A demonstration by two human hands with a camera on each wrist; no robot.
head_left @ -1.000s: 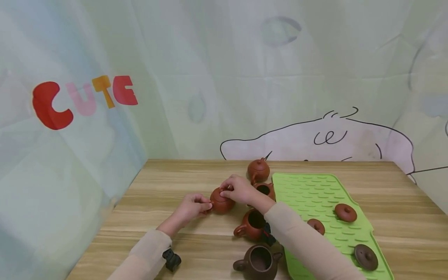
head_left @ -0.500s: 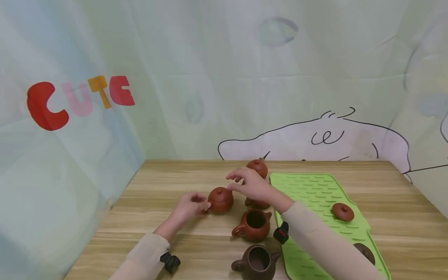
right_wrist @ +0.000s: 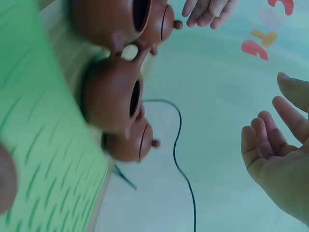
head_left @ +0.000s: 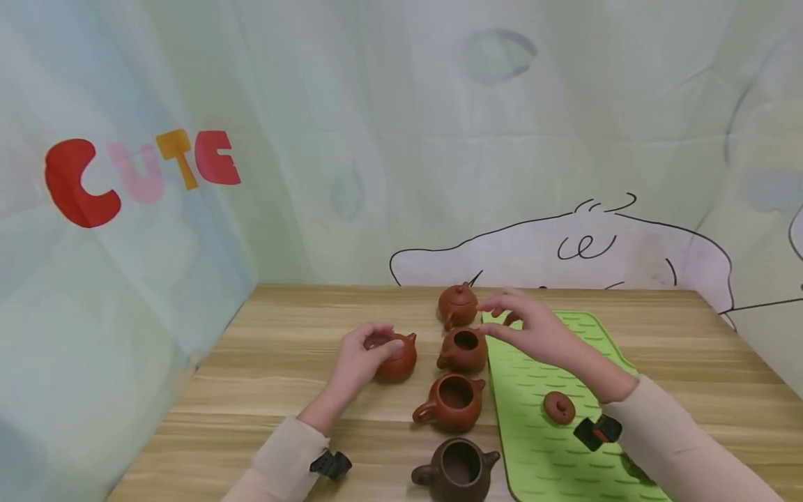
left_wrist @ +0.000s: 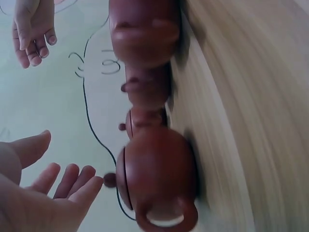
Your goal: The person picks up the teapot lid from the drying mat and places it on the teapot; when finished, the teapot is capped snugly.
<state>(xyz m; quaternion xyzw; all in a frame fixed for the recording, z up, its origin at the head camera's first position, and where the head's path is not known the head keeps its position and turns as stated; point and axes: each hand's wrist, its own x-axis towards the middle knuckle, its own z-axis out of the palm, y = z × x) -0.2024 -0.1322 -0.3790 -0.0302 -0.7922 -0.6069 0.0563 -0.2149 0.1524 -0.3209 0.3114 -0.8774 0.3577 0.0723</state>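
My left hand point(head_left: 359, 359) is over a lidded reddish-brown teapot point(head_left: 403, 364) on the table, partly hiding its lid. The left wrist view shows the relaxed fingers of this left hand point(left_wrist: 53, 193) beside the lid's knob point(left_wrist: 110, 180), not wrapped round it; whether a fingertip touches is unclear. My right hand point(head_left: 536, 331) hovers above the far part of the green mat point(head_left: 533, 432), its fingers loosely bent and holding nothing. In the right wrist view that right hand point(right_wrist: 282, 154) is apart from the pots.
To the right of the lidded pot runs a row: a lidded teapot point(head_left: 458, 307), two lidless reddish teapots point(head_left: 464, 357) and a dark brown lidless teapot point(head_left: 458, 481). A reddish lid point(head_left: 560, 408) lies on the mat. The right forearm hides part of the mat.
My right hand left the lidded teapot's knob and moved right, over the mat. My left hand shifted from the teapot's handle side to above its lid. The teapot's spout now shows at right.
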